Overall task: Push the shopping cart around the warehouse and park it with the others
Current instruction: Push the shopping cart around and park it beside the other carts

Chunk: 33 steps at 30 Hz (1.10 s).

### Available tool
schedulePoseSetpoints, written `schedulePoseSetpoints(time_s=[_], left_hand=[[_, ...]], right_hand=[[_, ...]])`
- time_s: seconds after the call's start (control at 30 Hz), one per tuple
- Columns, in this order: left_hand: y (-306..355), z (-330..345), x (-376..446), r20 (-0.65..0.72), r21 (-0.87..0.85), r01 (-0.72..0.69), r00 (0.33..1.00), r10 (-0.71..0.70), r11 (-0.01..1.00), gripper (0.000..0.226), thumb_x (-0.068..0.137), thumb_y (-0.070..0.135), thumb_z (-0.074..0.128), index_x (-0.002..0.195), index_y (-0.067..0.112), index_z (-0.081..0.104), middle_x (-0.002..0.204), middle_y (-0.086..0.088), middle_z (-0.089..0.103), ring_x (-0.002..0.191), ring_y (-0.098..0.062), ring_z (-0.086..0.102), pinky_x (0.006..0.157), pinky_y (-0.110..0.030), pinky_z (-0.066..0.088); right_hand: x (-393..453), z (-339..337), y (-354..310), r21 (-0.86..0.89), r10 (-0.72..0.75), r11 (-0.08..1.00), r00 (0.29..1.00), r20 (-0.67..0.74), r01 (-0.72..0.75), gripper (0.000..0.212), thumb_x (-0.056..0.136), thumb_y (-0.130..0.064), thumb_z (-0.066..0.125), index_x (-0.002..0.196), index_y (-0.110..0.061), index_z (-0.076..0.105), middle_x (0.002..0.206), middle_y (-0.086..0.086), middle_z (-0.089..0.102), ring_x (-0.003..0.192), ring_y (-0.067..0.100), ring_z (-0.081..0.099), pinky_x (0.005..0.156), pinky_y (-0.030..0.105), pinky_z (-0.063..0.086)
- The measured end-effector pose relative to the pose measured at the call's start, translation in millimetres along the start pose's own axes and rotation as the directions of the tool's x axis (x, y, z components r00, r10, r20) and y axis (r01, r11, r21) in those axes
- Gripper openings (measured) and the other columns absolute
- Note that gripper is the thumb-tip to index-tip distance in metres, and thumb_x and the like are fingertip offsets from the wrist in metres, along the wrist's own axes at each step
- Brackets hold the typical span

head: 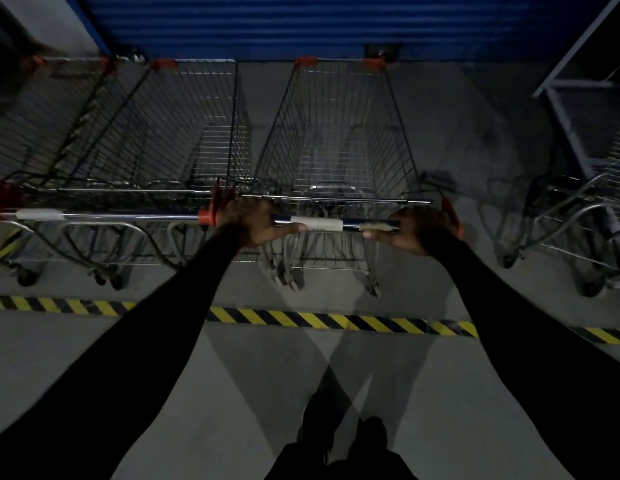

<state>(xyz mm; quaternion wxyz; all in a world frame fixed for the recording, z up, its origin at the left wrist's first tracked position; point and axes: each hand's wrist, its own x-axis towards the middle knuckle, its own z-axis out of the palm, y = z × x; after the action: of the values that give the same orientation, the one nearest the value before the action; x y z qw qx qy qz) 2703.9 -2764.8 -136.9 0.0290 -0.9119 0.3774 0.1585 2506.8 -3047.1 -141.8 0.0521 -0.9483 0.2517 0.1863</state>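
Past the striped line: my cart sits beside the parked carts, nose to the blue shutter.
Hands: left hand and right hand wrap the handle, steering it square.

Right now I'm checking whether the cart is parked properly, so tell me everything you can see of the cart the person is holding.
The held cart is a silver wire-mesh shopping cart, empty, upright on its wheels, nose towards the blue shutter. Orange plastic caps mark its front corners. Its handle bar is dark with a pale sleeve at its middle. The left hand and right hand grip the bar's ends. It stands beyond the yellow-black floor stripe, beside a parked cart on its left.
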Motion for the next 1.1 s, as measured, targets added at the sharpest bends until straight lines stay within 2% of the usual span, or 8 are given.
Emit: schedulePoseSetpoints(time_s=[0.1, 0.2, 0.27, 0.37, 0.53, 0.7, 0.8, 1.1], left_hand=[[1.3, 2.3, -6.5, -0.073, -0.021, -0.037, 0.997, 0.036, 0.999, 0.096, 0.079, 0.109, 0.027, 0.118, 0.038, 0.078, 0.102, -0.002, 0.079, 0.099, -0.029, 0.073, 0.093, -0.042, 0.054], [4.0, 13.2, -11.1, -0.234, -0.105, -0.117, 0.968, 0.090, 0.988, 0.080, 0.088, 0.098, 0.038, 0.108, 0.030, 0.075, 0.095, -0.001, 0.078, 0.091, -0.027, 0.074, 0.071, -0.032, 0.049], [10.7, 17.7, -18.4, -0.321, -0.124, -0.169, 0.939, 0.122, 0.978, 0.077, 0.091, 0.092, 0.040, 0.121, 0.029, 0.073, 0.107, 0.001, 0.080, 0.099, -0.026, 0.075, 0.076, -0.033, 0.056], [30.0, 16.3, -38.0, -0.444, -0.142, -0.234, 0.883, 0.149, 0.962, 0.065, 0.097, 0.074, 0.052, 0.132, 0.021, 0.070, 0.125, -0.006, 0.076, 0.113, -0.034, 0.070, 0.091, -0.045, 0.058], [68.6, 26.2, -76.9, -0.563, -0.233, -0.270, 0.821, 0.097, 0.934, 0.052, 0.099, 0.051, 0.060, 0.137, 0.018, 0.070, 0.138, -0.008, 0.070, 0.126, -0.035, 0.062, 0.102, -0.048, 0.053], [122.1, 50.1, -111.6, -0.562, -0.367, -0.354, 0.821, 0.098, 0.860, 0.050, 0.100, 0.046, 0.059, 0.140, 0.018, 0.069, 0.142, -0.006, 0.069, 0.130, -0.033, 0.063, 0.109, -0.056, 0.051], [159.1, 57.4, -124.7, -0.582, -0.385, -0.467, 0.792, 0.184, 0.796, 0.047, 0.102, 0.042, 0.063, 0.139, 0.013, 0.070, 0.139, -0.009, 0.069, 0.128, -0.031, 0.062, 0.108, -0.049, 0.052], [292.6, 52.9, -130.7, -0.551, -0.411, -0.644, 0.739, 0.387, 0.645, 0.047, 0.102, 0.044, 0.063, 0.138, 0.016, 0.070, 0.141, -0.002, 0.068, 0.132, -0.026, 0.061, 0.112, -0.046, 0.047]], right_hand=[[-14.1, -7.0, -3.6, 0.065, -0.046, 0.997, 0.998, -0.043, 0.049, 0.093, 0.066, -0.114, 0.021, 0.090, -0.038, 0.068, 0.105, -0.008, 0.068, 0.119, 0.025, 0.067, 0.123, 0.057, 0.028], [-31.6, -5.2, -9.8, 0.054, -0.103, 0.992, 0.973, -0.208, 0.116, 0.063, 0.094, -0.084, 0.051, 0.122, -0.031, 0.070, 0.125, -0.001, 0.070, 0.121, 0.025, 0.066, 0.102, 0.035, 0.032], [-42.6, 2.8, -12.4, 0.063, -0.098, 0.989, 0.922, -0.376, 0.131, 0.056, 0.097, -0.071, 0.060, 0.130, -0.026, 0.070, 0.131, 0.002, 0.071, 0.123, 0.026, 0.067, 0.109, 0.035, 0.027], [-61.2, 18.3, -10.9, 0.120, -0.038, 0.986, 0.866, -0.498, 0.113, 0.056, 0.099, -0.064, 0.061, 0.139, -0.025, 0.066, 0.137, 0.004, 0.070, 0.132, 0.026, 0.063, 0.128, 0.053, 0.018], [-123.2, 24.6, -18.0, 0.417, 0.101, 0.883, 0.781, -0.617, 0.215, 0.047, 0.101, -0.040, 0.072, 0.139, -0.012, 0.065, 0.140, 0.012, 0.065, 0.123, 0.036, 0.065, 0.096, 0.043, 0.054], [-191.0, 48.2, -12.4, 0.623, 0.318, 0.774, 0.783, -0.535, 0.111, 0.057, 0.103, -0.045, 0.067, 0.147, -0.010, 0.060, 0.147, 0.012, 0.061, 0.131, 0.032, 0.059, 0.104, 0.042, 0.051], [-223.2, 65.3, 5.5, 0.660, 0.392, 0.751, 0.784, -0.482, 0.031, 0.061, 0.103, -0.052, 0.060, 0.149, -0.011, 0.059, 0.149, 0.010, 0.061, 0.134, 0.031, 0.059, 0.107, 0.045, 0.052], [-313.2, 97.6, 113.1, 0.736, 0.612, 0.672, 0.623, -0.487, -0.084, 0.057, 0.107, -0.046, 0.063, 0.149, -0.008, 0.057, 0.148, 0.011, 0.062, 0.131, 0.027, 0.058, 0.103, 0.039, 0.049]])
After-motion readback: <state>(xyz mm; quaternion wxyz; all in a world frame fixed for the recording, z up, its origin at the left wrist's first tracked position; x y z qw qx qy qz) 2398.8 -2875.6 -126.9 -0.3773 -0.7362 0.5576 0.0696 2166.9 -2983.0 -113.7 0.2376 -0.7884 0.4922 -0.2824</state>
